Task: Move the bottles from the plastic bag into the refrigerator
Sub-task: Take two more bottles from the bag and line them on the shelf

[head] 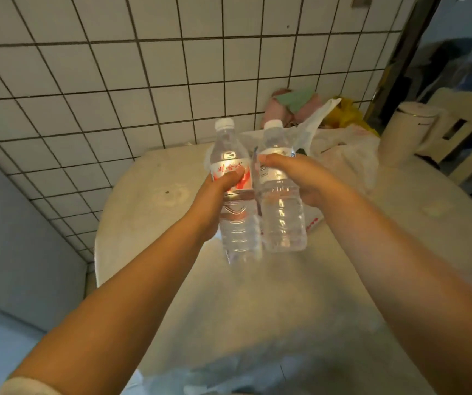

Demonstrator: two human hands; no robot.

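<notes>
Bottles upright, side by side above bench middle: left hand (215,192) grips red-label bottle (233,192), right hand (300,178) grips white-label bottle (279,192), fingers wrapped at labels. Full, likely heavy; thin slick plastic. Plastic bag (346,155) at far bench edge.

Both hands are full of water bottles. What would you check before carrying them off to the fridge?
1. Left hand grips the red-labelled bottle round its middle: ok.
2. Right hand grips the white-labelled bottle: ok.
3. Caps on both bottles: ok, white caps are in place.
4. Both bottles lifted off the table: ok.
5. Plastic bag emptied: cannot tell, its inside is hidden.
6. Refrigerator door open and path free: cannot tell, no refrigerator is in view.
</notes>
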